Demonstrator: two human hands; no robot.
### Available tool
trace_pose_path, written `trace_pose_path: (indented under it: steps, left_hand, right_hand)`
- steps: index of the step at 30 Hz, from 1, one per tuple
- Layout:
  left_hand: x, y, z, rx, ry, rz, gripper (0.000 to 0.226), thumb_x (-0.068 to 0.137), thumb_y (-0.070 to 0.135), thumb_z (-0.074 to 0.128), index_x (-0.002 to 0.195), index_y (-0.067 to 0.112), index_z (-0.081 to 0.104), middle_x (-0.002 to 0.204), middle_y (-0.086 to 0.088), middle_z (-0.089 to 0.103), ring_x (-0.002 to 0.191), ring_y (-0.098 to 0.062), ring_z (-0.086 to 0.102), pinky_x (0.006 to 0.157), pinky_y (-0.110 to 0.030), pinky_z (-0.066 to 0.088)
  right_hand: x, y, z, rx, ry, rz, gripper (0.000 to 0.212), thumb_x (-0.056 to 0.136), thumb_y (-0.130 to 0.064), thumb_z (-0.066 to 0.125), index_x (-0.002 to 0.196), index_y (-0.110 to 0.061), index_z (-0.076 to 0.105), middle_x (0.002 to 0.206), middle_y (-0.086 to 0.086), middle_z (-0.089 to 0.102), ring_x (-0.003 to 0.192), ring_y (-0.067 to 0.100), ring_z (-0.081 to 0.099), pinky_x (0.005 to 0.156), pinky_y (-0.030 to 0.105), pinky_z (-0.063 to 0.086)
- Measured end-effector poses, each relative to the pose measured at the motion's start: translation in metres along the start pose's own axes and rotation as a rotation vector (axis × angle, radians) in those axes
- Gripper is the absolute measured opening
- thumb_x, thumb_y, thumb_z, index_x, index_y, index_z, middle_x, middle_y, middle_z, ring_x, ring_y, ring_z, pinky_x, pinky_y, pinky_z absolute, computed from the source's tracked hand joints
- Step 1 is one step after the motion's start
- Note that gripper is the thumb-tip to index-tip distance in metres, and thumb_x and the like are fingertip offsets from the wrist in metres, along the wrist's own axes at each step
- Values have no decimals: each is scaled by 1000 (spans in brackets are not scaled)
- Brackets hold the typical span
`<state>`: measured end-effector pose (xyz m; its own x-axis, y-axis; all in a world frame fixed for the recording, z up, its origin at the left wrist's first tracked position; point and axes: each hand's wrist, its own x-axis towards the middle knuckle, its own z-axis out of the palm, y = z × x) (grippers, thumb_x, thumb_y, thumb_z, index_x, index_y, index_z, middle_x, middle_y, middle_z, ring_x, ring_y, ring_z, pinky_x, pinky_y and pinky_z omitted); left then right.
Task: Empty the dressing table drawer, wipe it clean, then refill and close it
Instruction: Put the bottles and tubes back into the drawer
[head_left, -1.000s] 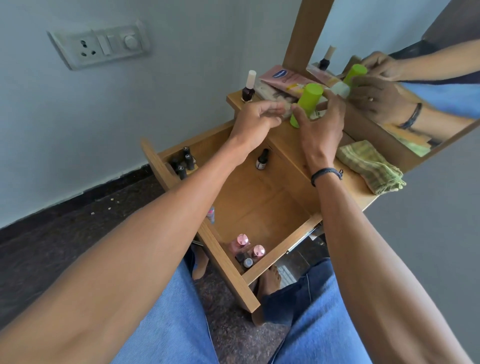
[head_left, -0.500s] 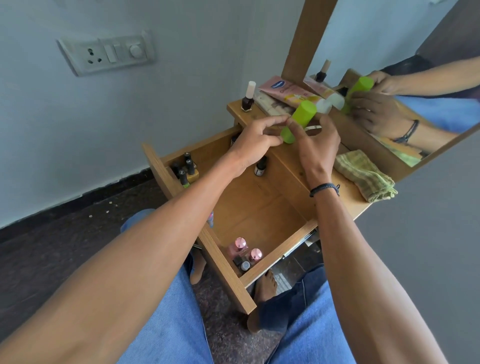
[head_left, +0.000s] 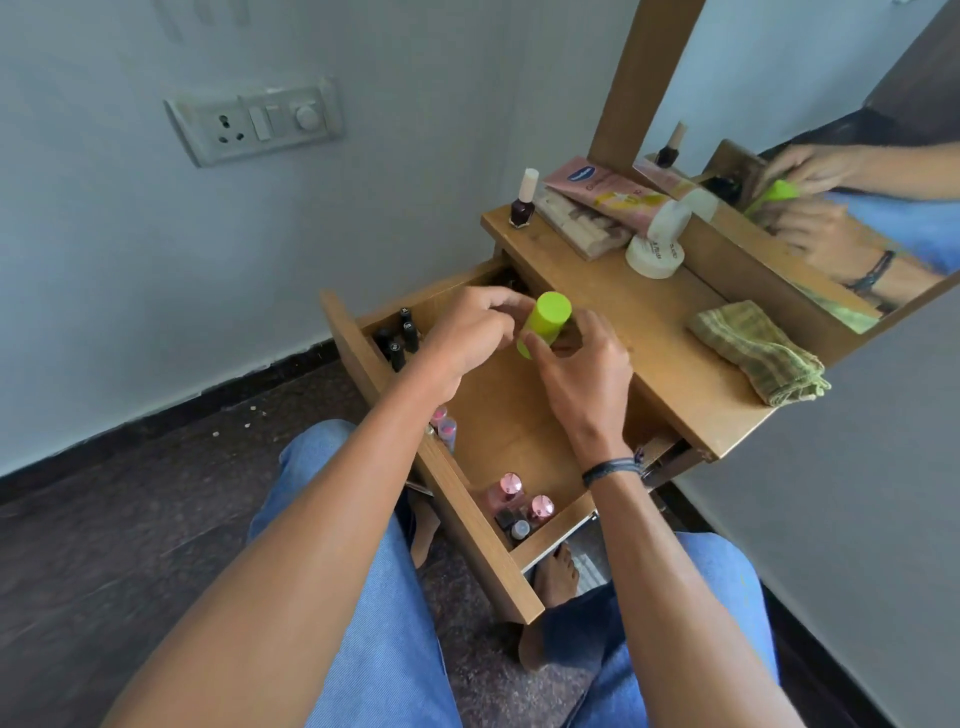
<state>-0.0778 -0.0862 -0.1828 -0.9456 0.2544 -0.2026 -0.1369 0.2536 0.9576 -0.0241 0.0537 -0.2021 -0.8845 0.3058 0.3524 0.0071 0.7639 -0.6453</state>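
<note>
Table (head_left: 670, 343) just beyond the grip, with its open drawer (head_left: 511, 415) directly below. Folded cloth (head_left: 761, 353) on the table, to the right of the grip. Right hand (head_left: 584, 379): thumb and fingers curled round the green bottle (head_left: 544, 322), held tilted above the drawer. Left hand (head_left: 465, 340): fingers curled just left of the bottle; contact cannot be told. Pink-capped bottles (head_left: 511, 493) in the drawer, below the grip and nearer the person.

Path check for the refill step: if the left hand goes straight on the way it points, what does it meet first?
The green bottle, which the right hand grips over the open drawer. The left hand looks nearly on it; whether they touch is unclear.
</note>
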Motion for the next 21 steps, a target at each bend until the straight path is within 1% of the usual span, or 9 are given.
trace_pose_path:
  steps: [1, 4, 6, 9, 11, 14, 17, 19, 21]
  left_hand:
    - [1, -3, 2, 9, 1, -41, 49, 83, -2, 48, 112, 26, 75, 111, 4, 72, 112, -15, 63, 103, -42, 52]
    - [4, -10, 12, 35, -21, -142, 47, 83, -3, 48, 107, 25, 76, 105, 2, 72, 107, -18, 66, 101, -41, 54]
    - [6, -12, 20, 54, -36, -182, 43, 85, -4, 48, 101, 27, 73, 103, 1, 71, 106, -20, 67, 100, -41, 54]
    - [7, -13, 29, 47, -63, -210, 44, 85, -6, 46, 95, 28, 72, 102, -1, 70, 112, -25, 65, 102, -42, 53]
    - [9, -18, 34, 77, -86, -207, 49, 83, -6, 45, 107, 25, 73, 108, -2, 69, 117, -26, 61, 105, -44, 50]
    - [13, -25, 40, 97, -101, -209, 57, 80, -4, 45, 123, 26, 70, 127, -2, 66, 124, -24, 57, 109, -45, 46]
    - [13, -27, 43, 34, -113, -222, 57, 83, -8, 44, 122, 26, 69, 120, 0, 70, 118, -19, 61, 110, -41, 45]
    - [14, -29, 44, 8, -127, -229, 57, 85, -9, 44, 125, 23, 68, 120, 0, 70, 118, -17, 61, 111, -39, 43]
    - [15, -31, 47, 36, -143, -224, 59, 84, -6, 45, 130, 24, 65, 123, 1, 68, 118, -16, 59, 111, -41, 42]
  right_hand:
    - [-5, 3, 3, -10, -23, 13, 42, 87, -39, 77, 119, -13, 67, 109, 0, 68, 84, 10, 57, 67, 7, 34]
    - [-15, 11, 9, -93, -72, 15, 47, 91, -38, 74, 130, -14, 63, 122, 3, 68, 98, 22, 66, 77, 31, 51]
    - [-18, 14, 11, -163, -94, 18, 48, 92, -38, 73, 132, -14, 61, 124, 6, 68, 102, 27, 67, 79, 37, 54]
    - [-16, 19, 10, -159, -136, 100, 45, 93, -34, 72, 132, -14, 61, 122, 8, 69, 106, 30, 66, 81, 34, 49]
    - [-13, 21, 8, -116, -159, 176, 41, 93, -29, 73, 130, -14, 62, 118, 10, 70, 104, 32, 67, 79, 33, 49]
    - [-10, 23, 10, -73, -163, 255, 33, 93, -22, 73, 123, -12, 63, 110, 11, 72, 97, 32, 70, 75, 33, 54]
    - [-10, 23, 11, -104, -147, 269, 28, 96, -21, 69, 121, -10, 62, 108, 13, 72, 97, 33, 70, 70, 29, 46]
    - [-10, 21, 10, -159, -156, 279, 25, 99, -23, 66, 119, -8, 62, 107, 15, 71, 97, 36, 69, 69, 28, 39]
    - [-11, 23, 10, -204, -183, 307, 24, 101, -25, 62, 115, -5, 63, 105, 17, 70, 98, 39, 67, 70, 30, 37]
